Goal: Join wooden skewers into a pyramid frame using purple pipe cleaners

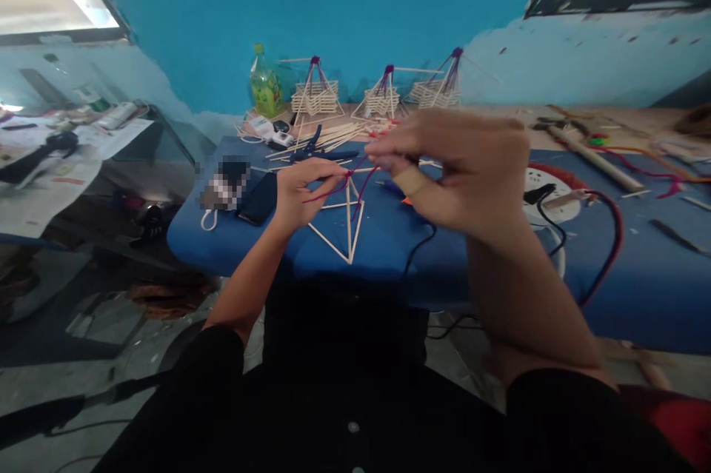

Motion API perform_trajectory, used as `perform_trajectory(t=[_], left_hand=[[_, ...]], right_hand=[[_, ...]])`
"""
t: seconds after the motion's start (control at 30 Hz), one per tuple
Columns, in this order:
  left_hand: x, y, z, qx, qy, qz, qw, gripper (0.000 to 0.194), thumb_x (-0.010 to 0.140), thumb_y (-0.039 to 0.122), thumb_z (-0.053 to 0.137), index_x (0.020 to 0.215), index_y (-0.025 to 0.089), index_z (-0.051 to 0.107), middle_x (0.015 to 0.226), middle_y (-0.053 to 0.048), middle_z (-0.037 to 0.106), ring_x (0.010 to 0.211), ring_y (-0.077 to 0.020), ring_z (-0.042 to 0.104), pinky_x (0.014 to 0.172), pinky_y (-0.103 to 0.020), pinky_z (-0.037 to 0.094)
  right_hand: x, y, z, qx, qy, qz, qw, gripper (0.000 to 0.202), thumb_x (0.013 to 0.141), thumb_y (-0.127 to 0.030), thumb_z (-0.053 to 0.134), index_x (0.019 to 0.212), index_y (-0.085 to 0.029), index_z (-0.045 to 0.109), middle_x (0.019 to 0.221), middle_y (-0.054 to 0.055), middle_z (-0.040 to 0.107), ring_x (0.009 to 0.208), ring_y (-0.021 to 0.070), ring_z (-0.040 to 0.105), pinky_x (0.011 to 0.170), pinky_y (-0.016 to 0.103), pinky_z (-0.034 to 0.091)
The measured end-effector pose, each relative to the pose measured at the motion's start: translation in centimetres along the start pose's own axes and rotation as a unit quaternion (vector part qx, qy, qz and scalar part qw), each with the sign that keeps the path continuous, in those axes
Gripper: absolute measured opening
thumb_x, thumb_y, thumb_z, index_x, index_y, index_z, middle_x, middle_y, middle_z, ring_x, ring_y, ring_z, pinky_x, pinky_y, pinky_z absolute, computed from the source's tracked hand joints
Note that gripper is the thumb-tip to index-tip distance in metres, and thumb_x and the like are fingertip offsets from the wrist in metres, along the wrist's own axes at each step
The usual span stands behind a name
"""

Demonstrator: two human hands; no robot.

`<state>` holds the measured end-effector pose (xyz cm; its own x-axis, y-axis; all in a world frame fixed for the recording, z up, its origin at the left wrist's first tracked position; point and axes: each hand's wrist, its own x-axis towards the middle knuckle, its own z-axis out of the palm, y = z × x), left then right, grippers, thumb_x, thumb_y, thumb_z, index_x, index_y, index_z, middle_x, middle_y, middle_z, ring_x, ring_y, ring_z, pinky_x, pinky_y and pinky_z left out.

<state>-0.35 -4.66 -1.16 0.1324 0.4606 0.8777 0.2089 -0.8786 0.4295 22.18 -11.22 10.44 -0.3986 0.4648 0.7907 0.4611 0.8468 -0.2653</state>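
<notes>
My left hand (306, 190) pinches the top joint of a small frame of thin wooden sticks (349, 236), where purple yarn (358, 195) is wound around it. The frame's lower corner points toward me above the blue tabletop. A yarn tail pokes out across my left fingers. Slightly blurred and raised closer to the camera, my right hand (455, 169) has thumb and fingertips pressed together on a strand of that yarn, just right of the joint. A tan band wraps its thumb.
Several stick structures with purple-tied tops (315, 86) stand along the wall beside a green bottle (265, 84). Loose sticks (333, 136), dark pliers (314, 147) and a black phone (258, 199) lie at left. A hammer (597, 158) and a red-black cable (616, 236) are at right.
</notes>
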Motion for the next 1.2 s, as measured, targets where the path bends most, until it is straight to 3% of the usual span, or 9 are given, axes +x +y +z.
perform_trajectory(t=[0.2,0.33,0.43,0.6,0.83,0.97,1.1,1.2], left_hand=[[2.5,-1.6,-1.0,-0.040,-0.091,-0.021,0.995,0.020,0.102,0.045,0.080,0.094,0.028,0.088,0.093,-0.004,0.086,0.090,-0.0198,0.082,0.088,-0.038,0.068],[4.0,-2.7,-1.6,-0.095,-0.166,-0.069,0.979,0.029,0.097,0.055,0.084,0.092,0.026,0.087,0.092,-0.007,0.085,0.087,-0.0202,0.081,0.081,-0.035,0.067],[4.1,-2.9,-1.7,-0.135,-0.186,-0.089,0.969,0.032,0.098,0.056,0.082,0.095,0.025,0.086,0.097,-0.009,0.084,0.085,-0.0189,0.081,0.075,-0.032,0.065],[3.8,-2.7,-1.3,-0.141,-0.153,-0.049,0.977,0.027,0.101,0.049,0.080,0.092,0.023,0.084,0.101,-0.011,0.083,0.085,-0.0191,0.079,0.069,-0.031,0.065],[3.4,-1.0,-1.1,-0.123,-0.130,-0.127,0.976,0.035,0.096,0.054,0.082,0.087,0.020,0.079,0.100,-0.010,0.082,0.083,-0.0167,0.078,0.071,-0.029,0.065],[2.7,0.4,0.0,-0.063,-0.070,-0.171,0.981,0.049,0.078,0.059,0.098,0.091,0.020,0.072,0.089,-0.005,0.079,0.075,-0.0145,0.075,0.071,-0.027,0.064],[2.2,1.3,1.6,-0.015,0.002,-0.194,0.981,0.052,0.081,0.063,0.095,0.101,0.021,0.073,0.089,-0.003,0.079,0.075,-0.0137,0.074,0.069,-0.025,0.061],[1.9,1.6,2.4,0.008,0.033,-0.194,0.980,0.047,0.081,0.054,0.098,0.105,0.021,0.075,0.092,-0.005,0.081,0.078,-0.0153,0.076,0.071,-0.027,0.063]], right_hand=[[4.4,1.4,-1.3,-0.054,-0.087,0.028,0.994,0.032,0.112,-0.042,0.061,0.111,-0.027,0.089,0.105,0.002,0.085,0.099,0.0210,0.080,0.091,0.041,0.059],[5.9,2.8,-1.5,-0.099,-0.106,0.029,0.989,0.021,0.109,-0.034,0.070,0.104,-0.030,0.090,0.106,0.002,0.086,0.107,0.0269,0.080,0.101,0.049,0.058],[6.4,5.0,-1.1,-0.131,-0.109,0.033,0.985,0.018,0.105,-0.029,0.073,0.107,-0.026,0.090,0.104,0.002,0.086,0.105,0.0284,0.080,0.113,0.058,0.053],[6.4,9.1,0.9,-0.124,-0.126,0.080,0.981,0.019,0.100,-0.029,0.073,0.106,-0.023,0.090,0.099,0.005,0.087,0.100,0.0273,0.080,0.104,0.050,0.057],[5.6,12.6,3.8,-0.091,-0.195,0.145,0.966,0.018,0.087,-0.021,0.074,0.098,-0.021,0.089,0.094,0.007,0.086,0.087,0.0270,0.078,0.087,0.042,0.059],[4.9,13.8,4.6,-0.082,-0.232,0.150,0.958,0.017,0.087,-0.019,0.074,0.094,-0.021,0.089,0.092,0.007,0.086,0.088,0.0276,0.078,0.087,0.041,0.056],[3.9,14.1,5.7,-0.058,-0.281,0.151,0.946,0.018,0.085,-0.021,0.075,0.093,-0.023,0.090,0.088,0.005,0.085,0.084,0.0244,0.076,0.080,0.036,0.053],[3.1,13.9,6.8,-0.047,-0.329,0.142,0.932,0.023,0.081,-0.021,0.073,0.094,-0.024,0.091,0.086,0.003,0.085,0.081,0.0224,0.073,0.075,0.033,0.049]])
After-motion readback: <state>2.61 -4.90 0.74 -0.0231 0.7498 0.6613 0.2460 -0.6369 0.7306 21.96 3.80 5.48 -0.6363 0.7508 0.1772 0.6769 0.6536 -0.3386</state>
